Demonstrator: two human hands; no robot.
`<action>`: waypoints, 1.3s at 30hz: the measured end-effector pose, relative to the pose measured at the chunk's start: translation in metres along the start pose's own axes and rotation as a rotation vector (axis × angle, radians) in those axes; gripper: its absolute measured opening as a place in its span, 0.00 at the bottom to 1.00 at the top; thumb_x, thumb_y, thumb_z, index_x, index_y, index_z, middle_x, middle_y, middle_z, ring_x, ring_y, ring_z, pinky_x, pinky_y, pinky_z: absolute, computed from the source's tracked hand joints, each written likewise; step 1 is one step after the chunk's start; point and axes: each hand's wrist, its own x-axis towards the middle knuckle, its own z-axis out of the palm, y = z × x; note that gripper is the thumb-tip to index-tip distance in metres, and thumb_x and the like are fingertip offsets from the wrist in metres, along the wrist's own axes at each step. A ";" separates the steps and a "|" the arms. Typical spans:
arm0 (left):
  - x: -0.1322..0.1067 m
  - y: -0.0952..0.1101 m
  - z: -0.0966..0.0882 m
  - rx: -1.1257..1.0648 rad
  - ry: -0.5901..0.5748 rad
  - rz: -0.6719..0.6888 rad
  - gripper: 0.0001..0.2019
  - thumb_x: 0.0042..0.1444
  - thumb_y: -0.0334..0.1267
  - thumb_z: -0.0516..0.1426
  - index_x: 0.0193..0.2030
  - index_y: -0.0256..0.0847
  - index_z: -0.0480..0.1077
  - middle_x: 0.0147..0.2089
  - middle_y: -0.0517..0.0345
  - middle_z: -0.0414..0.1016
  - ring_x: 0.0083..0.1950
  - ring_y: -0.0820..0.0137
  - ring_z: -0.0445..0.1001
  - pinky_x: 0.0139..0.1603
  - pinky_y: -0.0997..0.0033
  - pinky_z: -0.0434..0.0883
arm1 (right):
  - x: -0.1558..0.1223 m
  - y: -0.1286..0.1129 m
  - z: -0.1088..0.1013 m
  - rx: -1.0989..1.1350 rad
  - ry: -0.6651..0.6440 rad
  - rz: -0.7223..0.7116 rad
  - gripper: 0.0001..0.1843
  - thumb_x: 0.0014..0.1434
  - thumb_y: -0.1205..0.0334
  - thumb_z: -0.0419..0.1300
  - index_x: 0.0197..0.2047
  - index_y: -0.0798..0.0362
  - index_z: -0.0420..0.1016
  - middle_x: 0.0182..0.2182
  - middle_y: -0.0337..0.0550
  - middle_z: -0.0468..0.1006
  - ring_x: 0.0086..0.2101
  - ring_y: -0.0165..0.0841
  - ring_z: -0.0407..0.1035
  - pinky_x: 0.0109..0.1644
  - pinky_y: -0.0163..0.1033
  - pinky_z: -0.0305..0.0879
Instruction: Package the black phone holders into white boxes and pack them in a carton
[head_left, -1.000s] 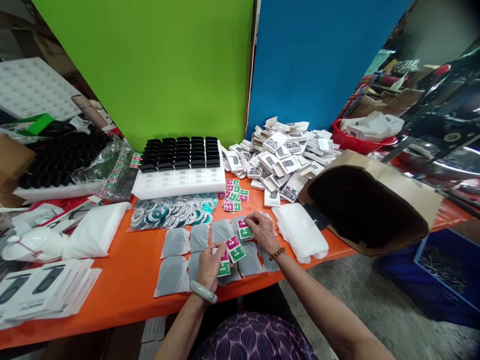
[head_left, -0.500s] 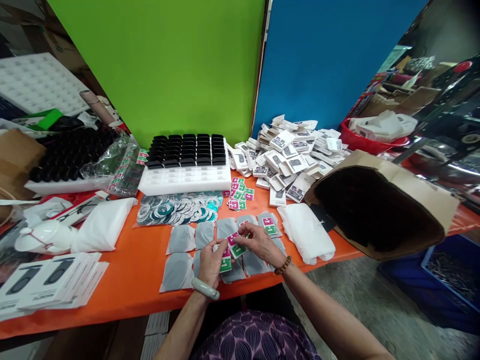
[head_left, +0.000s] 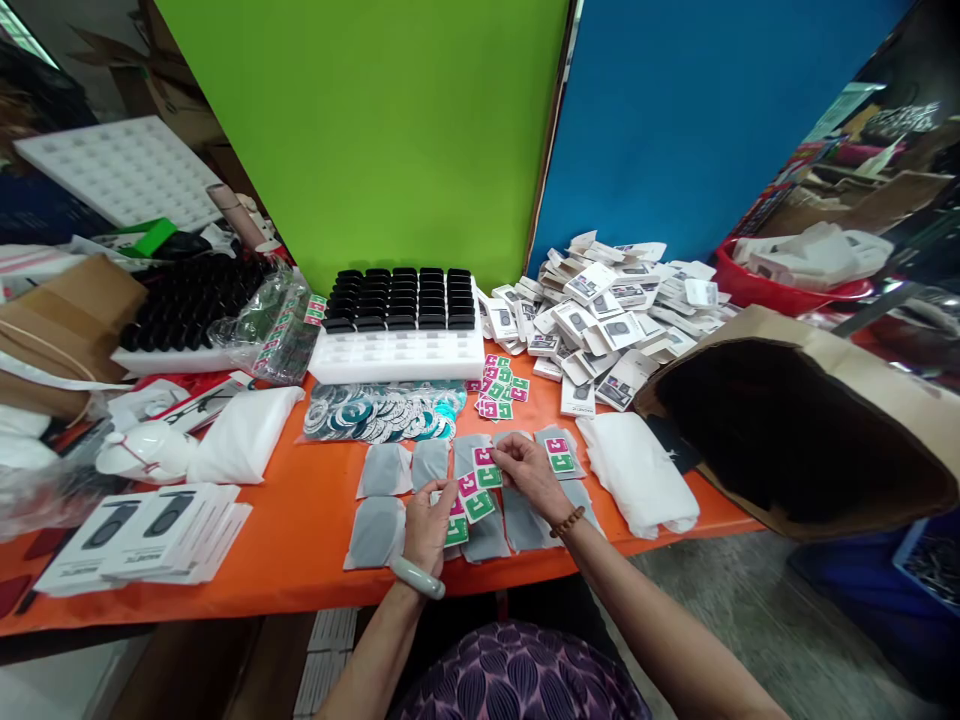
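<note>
My left hand (head_left: 430,525) is closed on a few small pink-and-green cards (head_left: 466,505) fanned out from its fingers. Between the thumb and fingers of my right hand (head_left: 527,472) is one single pink-and-green card (head_left: 487,468), just above the fan. Beneath both hands lie two rows of flat grey pouches (head_left: 375,532) on the orange table. Another card (head_left: 558,455) rests on the pouch at the far right of the back row. Several more cards (head_left: 501,386) lie loose in a heap behind the pouches.
Behind stands a white foam tray (head_left: 397,358) of black pieces, with a bag of ring-shaped stickers (head_left: 375,412) before it. Small white boxes (head_left: 600,310) are piled at back right, near an open carton (head_left: 817,430). Flat boxes (head_left: 142,540) are stacked left; a white bundle (head_left: 637,475) lies right.
My right hand has drawn one card up and away from those in my left hand. The whole view has shifted, so things appear farther right.
</note>
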 end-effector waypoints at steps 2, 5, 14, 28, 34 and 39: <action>0.000 -0.001 -0.006 0.024 0.027 0.028 0.15 0.40 0.44 0.67 0.31 0.37 0.74 0.17 0.63 0.73 0.19 0.72 0.72 0.19 0.78 0.66 | 0.010 0.002 0.003 -0.095 0.039 -0.044 0.10 0.51 0.55 0.59 0.26 0.51 0.65 0.19 0.32 0.65 0.18 0.27 0.60 0.24 0.34 0.56; -0.001 0.000 -0.015 0.045 0.053 0.045 0.14 0.39 0.44 0.67 0.30 0.37 0.74 0.16 0.64 0.72 0.18 0.71 0.71 0.18 0.77 0.66 | 0.022 0.006 0.011 -0.298 0.077 -0.129 0.07 0.53 0.60 0.54 0.25 0.51 0.63 0.20 0.35 0.66 0.21 0.29 0.61 0.27 0.35 0.57; -0.001 0.002 -0.024 0.020 0.044 0.042 0.14 0.41 0.44 0.67 0.32 0.38 0.75 0.18 0.63 0.74 0.18 0.71 0.72 0.18 0.77 0.66 | -0.001 -0.009 0.022 -0.578 0.100 -0.282 0.09 0.57 0.57 0.56 0.40 0.53 0.68 0.32 0.44 0.72 0.32 0.35 0.66 0.39 0.41 0.62; -0.023 0.013 -0.048 -0.446 -0.128 -0.219 0.15 0.53 0.32 0.61 0.48 0.35 0.67 0.37 0.47 0.80 0.40 0.59 0.81 0.43 0.58 0.78 | 0.027 -0.004 0.065 -0.245 -0.166 -0.037 0.10 0.52 0.55 0.59 0.36 0.52 0.69 0.20 0.32 0.66 0.20 0.27 0.60 0.22 0.32 0.56; -0.027 0.014 -0.060 -0.391 -0.117 -0.189 0.21 0.50 0.25 0.62 0.51 0.34 0.64 0.41 0.44 0.80 0.43 0.60 0.80 0.45 0.65 0.77 | 0.034 0.005 0.085 -0.615 -0.111 -0.251 0.03 0.56 0.64 0.57 0.36 0.52 0.69 0.24 0.37 0.69 0.27 0.31 0.64 0.31 0.34 0.57; -0.024 0.014 -0.060 -0.357 -0.050 -0.104 0.15 0.51 0.27 0.62 0.46 0.35 0.66 0.37 0.49 0.81 0.38 0.64 0.81 0.41 0.68 0.78 | 0.020 0.001 0.083 -0.783 -0.024 -0.349 0.11 0.57 0.62 0.59 0.44 0.54 0.69 0.40 0.49 0.71 0.35 0.36 0.67 0.36 0.38 0.59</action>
